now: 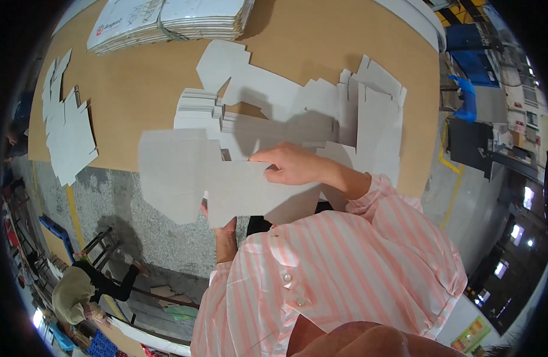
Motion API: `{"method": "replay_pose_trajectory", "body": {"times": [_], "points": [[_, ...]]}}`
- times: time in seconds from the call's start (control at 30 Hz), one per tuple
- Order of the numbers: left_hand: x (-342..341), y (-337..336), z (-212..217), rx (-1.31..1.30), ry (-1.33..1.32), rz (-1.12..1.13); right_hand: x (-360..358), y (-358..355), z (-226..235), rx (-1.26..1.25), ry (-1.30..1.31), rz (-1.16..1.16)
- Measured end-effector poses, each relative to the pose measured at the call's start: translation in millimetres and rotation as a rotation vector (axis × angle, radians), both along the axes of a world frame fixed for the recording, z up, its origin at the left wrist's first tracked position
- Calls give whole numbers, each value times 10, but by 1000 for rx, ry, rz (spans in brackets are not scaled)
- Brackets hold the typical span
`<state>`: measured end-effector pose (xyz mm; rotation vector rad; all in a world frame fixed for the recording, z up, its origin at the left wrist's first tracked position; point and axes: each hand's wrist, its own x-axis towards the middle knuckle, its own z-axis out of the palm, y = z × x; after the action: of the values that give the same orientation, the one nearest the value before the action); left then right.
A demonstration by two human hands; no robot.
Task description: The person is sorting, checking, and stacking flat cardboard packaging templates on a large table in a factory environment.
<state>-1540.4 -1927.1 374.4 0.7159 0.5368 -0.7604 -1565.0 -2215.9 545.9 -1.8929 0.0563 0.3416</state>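
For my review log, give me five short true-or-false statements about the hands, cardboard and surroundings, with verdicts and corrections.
1. The right hand touches the flat grey cardboard piece nearest the person. True.
2. The left hand is fully visible. False: the cardboard piece hides most of it.
3. A tied bundle lies toward the far side of the table. True.
4. The striped shirt is blue and white. False: it is pink and white.
5. Separate cardboard lies at the table's left. True.
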Motion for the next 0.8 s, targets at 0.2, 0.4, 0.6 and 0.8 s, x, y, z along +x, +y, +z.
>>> {"method": "replay_pose_trajectory", "body": {"times": [0.2,0.4,0.6,0.8], "points": [[-16,-148,314,85,198,141,-142,249,-1226,-446,-15,61],[-66,-131,181,336,18,-47,130,-7,-1233,-503,-193,-70],[-73,-182,176,280,-8,88,673,-167,-1560,-592,57,-404],[-228,-161,390,255,-28,127,863,-187,-1487,-605,239,-271]]}}
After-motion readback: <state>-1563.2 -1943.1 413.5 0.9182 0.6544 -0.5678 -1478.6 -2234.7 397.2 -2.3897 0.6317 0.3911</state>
